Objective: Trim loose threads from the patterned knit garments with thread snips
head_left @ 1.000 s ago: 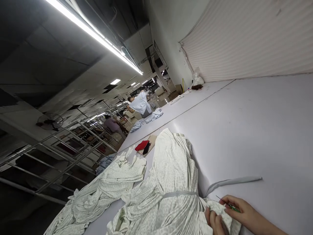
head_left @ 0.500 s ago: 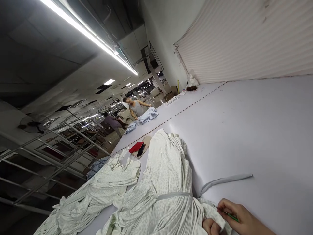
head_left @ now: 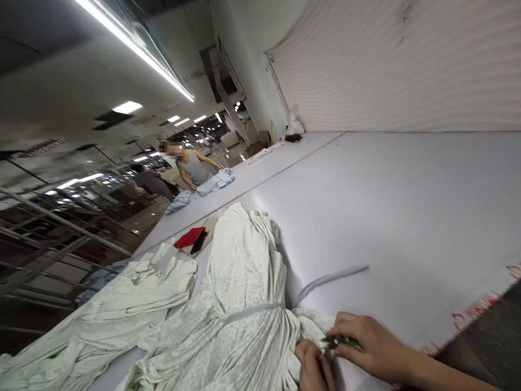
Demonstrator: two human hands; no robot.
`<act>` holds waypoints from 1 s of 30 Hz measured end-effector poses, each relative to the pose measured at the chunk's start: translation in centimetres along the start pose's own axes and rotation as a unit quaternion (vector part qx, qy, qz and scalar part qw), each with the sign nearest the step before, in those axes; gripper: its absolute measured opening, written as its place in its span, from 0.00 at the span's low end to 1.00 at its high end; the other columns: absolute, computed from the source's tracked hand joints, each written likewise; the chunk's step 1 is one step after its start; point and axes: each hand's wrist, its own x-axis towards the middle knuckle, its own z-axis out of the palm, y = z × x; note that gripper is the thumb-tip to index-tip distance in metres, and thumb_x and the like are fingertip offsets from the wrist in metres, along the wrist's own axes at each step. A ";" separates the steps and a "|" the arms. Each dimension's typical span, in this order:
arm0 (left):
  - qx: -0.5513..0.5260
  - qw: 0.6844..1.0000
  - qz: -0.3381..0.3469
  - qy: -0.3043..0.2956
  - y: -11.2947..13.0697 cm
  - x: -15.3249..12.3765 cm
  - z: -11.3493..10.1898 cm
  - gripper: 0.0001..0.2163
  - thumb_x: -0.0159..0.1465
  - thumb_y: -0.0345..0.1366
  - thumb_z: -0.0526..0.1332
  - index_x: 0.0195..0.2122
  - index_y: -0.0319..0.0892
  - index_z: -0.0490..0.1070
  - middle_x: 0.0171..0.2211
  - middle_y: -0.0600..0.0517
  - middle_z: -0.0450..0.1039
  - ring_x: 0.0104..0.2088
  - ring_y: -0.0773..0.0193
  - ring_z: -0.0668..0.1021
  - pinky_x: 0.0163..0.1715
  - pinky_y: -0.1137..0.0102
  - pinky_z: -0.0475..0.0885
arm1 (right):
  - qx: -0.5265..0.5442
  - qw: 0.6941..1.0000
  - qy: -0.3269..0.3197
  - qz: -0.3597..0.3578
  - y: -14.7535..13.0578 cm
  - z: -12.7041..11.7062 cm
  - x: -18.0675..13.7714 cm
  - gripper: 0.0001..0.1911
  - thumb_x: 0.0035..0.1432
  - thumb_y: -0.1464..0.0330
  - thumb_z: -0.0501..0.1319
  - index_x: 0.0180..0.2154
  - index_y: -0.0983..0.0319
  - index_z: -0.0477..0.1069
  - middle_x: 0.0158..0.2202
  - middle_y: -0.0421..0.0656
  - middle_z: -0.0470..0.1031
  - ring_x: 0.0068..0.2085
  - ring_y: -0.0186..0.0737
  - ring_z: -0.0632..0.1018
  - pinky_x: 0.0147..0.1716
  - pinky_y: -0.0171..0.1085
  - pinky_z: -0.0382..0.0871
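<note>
A large bundle of white patterned garments (head_left: 248, 260) lies on the table, cinched near its middle by a grey cloth strip (head_left: 256, 311). One loose end of that strip curves out to the right across the tabletop. My left hand (head_left: 312, 366) is at the bundle's right edge, fingers curled round the pale fabric. Close beside it, my right hand (head_left: 366, 345) grips small green-handled thread snips (head_left: 345, 341), their dark blades pointing left toward the fabric by my left fingers. The lower part of my left hand is cut off by the frame.
On the pale table (head_left: 407, 217), a second heap of white garments (head_left: 134, 304) spreads at left. A red cloth item (head_left: 189, 237) and a dark flat object lie on brown card. Across the table a person (head_left: 195, 167) handles light-blue garments (head_left: 215, 182). Metal racks (head_left: 52, 217) stand left.
The view has turned right, so the bundle sits further left and the table's marked near edge shows. My right hand has brought the snips nearer my left fingers, blades now visible.
</note>
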 end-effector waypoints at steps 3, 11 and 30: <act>-0.020 0.999 -0.020 -0.027 0.3 0.0 -0.6 0.07 0.68 0.32 0.52 0.35 0.44 0.68 0.32 0.48 0.73 0.33 0.61 0.79 0.33 0.69 0.73 | -0.010 1.000 0.015 0.025 -0.2 -0.2 -0.1 0.13 0.60 0.65 0.60 0.44 0.59 0.80 0.39 0.45 0.79 0.40 0.43 0.78 0.39 0.35 0.68; -0.017 0.999 0.001 -0.033 -0.1 0.2 -1.4 0.06 0.69 0.34 0.53 0.35 0.44 0.67 0.33 0.49 0.74 0.31 0.63 0.79 0.31 0.70 0.72 | 0.002 0.999 0.012 0.040 -0.3 -0.2 0.0 0.13 0.58 0.68 0.63 0.44 0.59 0.80 0.39 0.44 0.80 0.39 0.41 0.79 0.40 0.34 0.69; -0.047 0.996 0.071 0.001 -0.3 1.5 -1.9 0.07 0.64 0.25 0.57 0.34 0.45 0.70 0.31 0.53 0.72 0.32 0.67 0.77 0.35 0.73 0.72 | -0.001 1.000 0.003 -0.009 -0.1 -0.5 0.5 0.14 0.56 0.68 0.65 0.46 0.59 0.80 0.40 0.44 0.80 0.39 0.41 0.79 0.40 0.35 0.70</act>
